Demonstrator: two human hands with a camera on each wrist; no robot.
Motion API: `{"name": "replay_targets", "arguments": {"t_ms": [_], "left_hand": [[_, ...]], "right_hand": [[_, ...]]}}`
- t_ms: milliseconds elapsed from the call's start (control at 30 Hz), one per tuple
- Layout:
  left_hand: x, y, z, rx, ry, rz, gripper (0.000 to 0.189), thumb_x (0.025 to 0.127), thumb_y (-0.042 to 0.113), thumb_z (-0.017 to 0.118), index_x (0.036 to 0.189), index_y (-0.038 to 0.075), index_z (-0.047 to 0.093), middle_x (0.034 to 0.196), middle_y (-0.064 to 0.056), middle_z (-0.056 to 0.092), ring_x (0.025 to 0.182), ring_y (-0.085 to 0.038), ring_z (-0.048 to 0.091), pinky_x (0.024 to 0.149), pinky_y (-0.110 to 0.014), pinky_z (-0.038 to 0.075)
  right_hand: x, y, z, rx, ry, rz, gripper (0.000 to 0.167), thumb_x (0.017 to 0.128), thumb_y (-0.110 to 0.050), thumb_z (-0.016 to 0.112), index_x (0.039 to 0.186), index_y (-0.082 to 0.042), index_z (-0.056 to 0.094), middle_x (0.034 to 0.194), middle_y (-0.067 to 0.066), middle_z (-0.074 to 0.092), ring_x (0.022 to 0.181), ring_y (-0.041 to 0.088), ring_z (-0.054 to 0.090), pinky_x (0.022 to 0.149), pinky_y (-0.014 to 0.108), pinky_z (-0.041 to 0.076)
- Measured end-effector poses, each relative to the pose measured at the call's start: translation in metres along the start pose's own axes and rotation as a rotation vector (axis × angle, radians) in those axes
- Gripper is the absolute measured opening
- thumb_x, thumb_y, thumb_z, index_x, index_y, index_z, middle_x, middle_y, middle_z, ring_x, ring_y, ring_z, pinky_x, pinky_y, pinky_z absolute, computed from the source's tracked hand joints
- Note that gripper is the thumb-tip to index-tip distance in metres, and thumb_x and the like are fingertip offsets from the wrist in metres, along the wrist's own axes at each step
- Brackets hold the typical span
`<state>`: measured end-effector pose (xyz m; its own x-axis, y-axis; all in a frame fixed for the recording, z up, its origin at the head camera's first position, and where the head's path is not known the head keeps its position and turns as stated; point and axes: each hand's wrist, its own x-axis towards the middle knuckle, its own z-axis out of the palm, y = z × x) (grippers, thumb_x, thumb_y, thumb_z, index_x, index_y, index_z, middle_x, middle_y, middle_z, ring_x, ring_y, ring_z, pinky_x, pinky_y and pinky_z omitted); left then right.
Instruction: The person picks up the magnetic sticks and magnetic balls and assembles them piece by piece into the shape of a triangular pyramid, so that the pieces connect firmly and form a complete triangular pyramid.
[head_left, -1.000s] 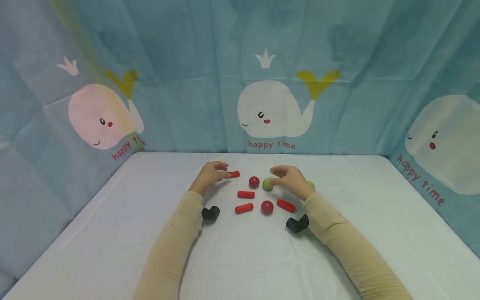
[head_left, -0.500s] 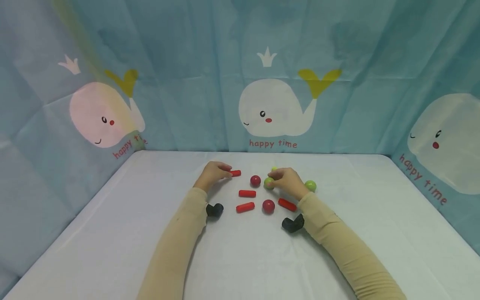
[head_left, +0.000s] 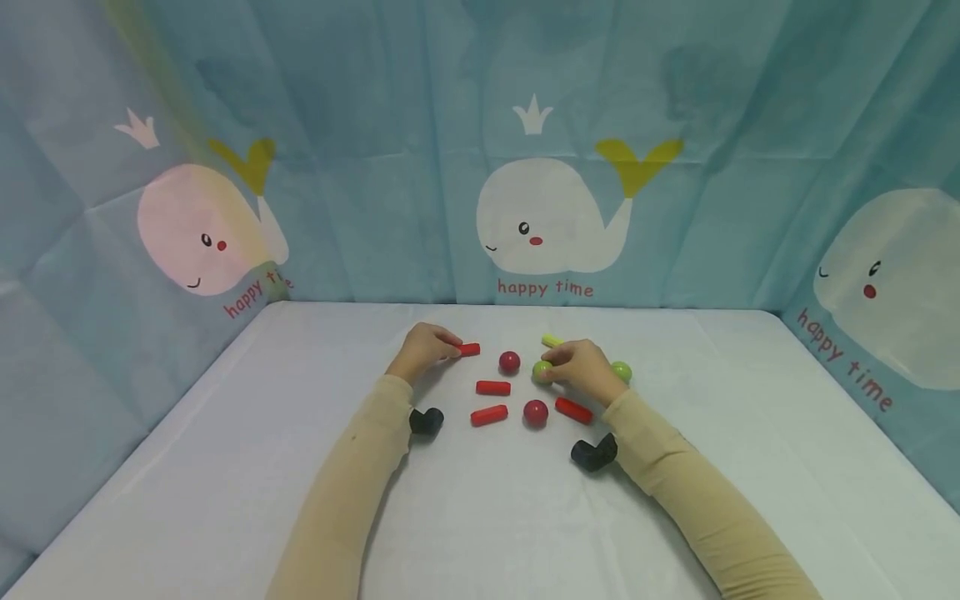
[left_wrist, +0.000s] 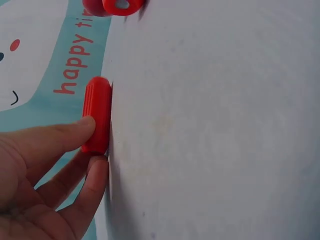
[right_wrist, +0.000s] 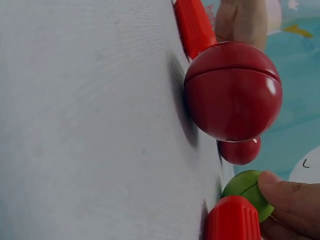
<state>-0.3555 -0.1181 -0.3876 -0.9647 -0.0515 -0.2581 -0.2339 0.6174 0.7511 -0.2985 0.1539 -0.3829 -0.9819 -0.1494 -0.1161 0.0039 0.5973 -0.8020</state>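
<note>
My left hand (head_left: 424, 350) pinches a short red ribbed stick (left_wrist: 100, 112) at the back of the group, thumb on its side and fingertips at its lower end in the left wrist view. My right hand (head_left: 585, 367) holds a green ball (head_left: 541, 372) between thumb and fingers; a seam crosses the ball (right_wrist: 247, 187) in the right wrist view. Between the hands sits a dark red ball (head_left: 509, 362). Nearer the person lie a second red ball (head_left: 536, 413) and red sticks (head_left: 492, 388), one (head_left: 573, 410) just in front of the right hand.
A yellow-green stick (head_left: 552, 341) lies behind the right hand. Another green ball (head_left: 621, 372) sits to that hand's right. Black wrist cameras (head_left: 427, 422) jut inward from both sleeves. The white table (head_left: 465, 517) ends at a blue whale-print curtain (head_left: 360, 225).
My right fingers have closed on the green ball and shifted it slightly right, uncovering the yellow-green stick. My left fingers have drawn together on the red stick, which stays nearly in place.
</note>
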Motion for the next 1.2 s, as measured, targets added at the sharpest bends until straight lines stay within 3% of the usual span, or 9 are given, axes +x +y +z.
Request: {"name": "replay_targets", "arguments": {"t_ms": [200, 533, 900, 1200], "left_hand": [[-0.004, -0.003, -0.004, 0.108, -0.071, 0.044, 0.02, 0.088, 0.017, 0.074, 0.107, 0.015, 0.077, 0.116, -0.006, 0.068, 0.102, -0.023, 0.058, 0.091, -0.036, 0.051], [-0.017, -0.01, -0.016, 0.209, -0.115, 0.111, 0.022, 0.087, 0.02, 0.074, 0.109, 0.017, 0.076, 0.114, -0.006, 0.068, 0.103, -0.023, 0.056, 0.09, -0.037, 0.049], [-0.02, -0.01, -0.012, 0.175, -0.106, 0.13, 0.021, 0.089, 0.02, 0.073, 0.109, 0.016, 0.076, 0.112, -0.005, 0.069, 0.101, -0.023, 0.058, 0.091, -0.037, 0.051], [-0.023, -0.015, -0.009, 0.139, -0.122, 0.16, 0.021, 0.088, 0.022, 0.074, 0.109, 0.018, 0.076, 0.115, -0.004, 0.069, 0.109, -0.024, 0.055, 0.097, -0.041, 0.048]], "right_hand": [[0.0, 0.003, 0.001, -0.014, 0.012, 0.008, 0.037, 0.085, -0.017, 0.077, 0.12, -0.006, 0.07, 0.123, 0.015, 0.069, 0.107, 0.025, 0.066, 0.098, 0.04, 0.053], [-0.001, 0.002, 0.004, -0.035, -0.007, -0.005, 0.041, 0.086, -0.02, 0.077, 0.123, -0.006, 0.069, 0.126, 0.015, 0.068, 0.109, 0.026, 0.065, 0.097, 0.041, 0.054], [-0.006, 0.001, -0.002, -0.081, 0.005, -0.035, 0.041, 0.087, -0.022, 0.076, 0.124, -0.006, 0.068, 0.125, 0.015, 0.069, 0.112, 0.027, 0.064, 0.098, 0.042, 0.052], [-0.008, 0.003, 0.001, -0.1, 0.017, -0.042, 0.044, 0.086, -0.025, 0.077, 0.126, -0.008, 0.068, 0.127, 0.014, 0.068, 0.12, 0.031, 0.061, 0.101, 0.046, 0.05]]}}
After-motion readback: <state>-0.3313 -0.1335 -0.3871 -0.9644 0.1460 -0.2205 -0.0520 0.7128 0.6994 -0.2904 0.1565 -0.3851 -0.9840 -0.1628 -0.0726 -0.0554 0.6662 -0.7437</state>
